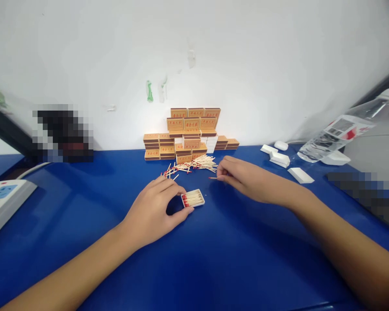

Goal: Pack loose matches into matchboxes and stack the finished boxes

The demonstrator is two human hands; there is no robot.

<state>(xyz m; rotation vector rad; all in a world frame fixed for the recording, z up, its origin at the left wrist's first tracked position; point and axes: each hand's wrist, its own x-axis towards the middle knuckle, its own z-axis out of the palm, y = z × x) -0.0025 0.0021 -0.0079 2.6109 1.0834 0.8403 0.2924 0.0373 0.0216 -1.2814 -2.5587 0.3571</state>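
My left hand (157, 211) grips a small white matchbox tray (200, 204) between thumb and forefinger, low over or on the blue table. Several red-tipped matches (192, 198) lie side by side in the tray, heads toward my left hand. To the right of it, my right hand (235, 175) pinches a single match (213, 178), its red head pointing left. Just behind both hands is a loose pile of matches (204, 163), spread on the table with heads mostly to the left.
Orange matchboxes (192, 124) stand stacked against the white wall. At the right are white empty trays (300, 175), a plastic bottle (337, 129) and a blurred dark object. A white power strip (11, 203) lies at the left on the blue table (194, 268), near another blurred dark object.
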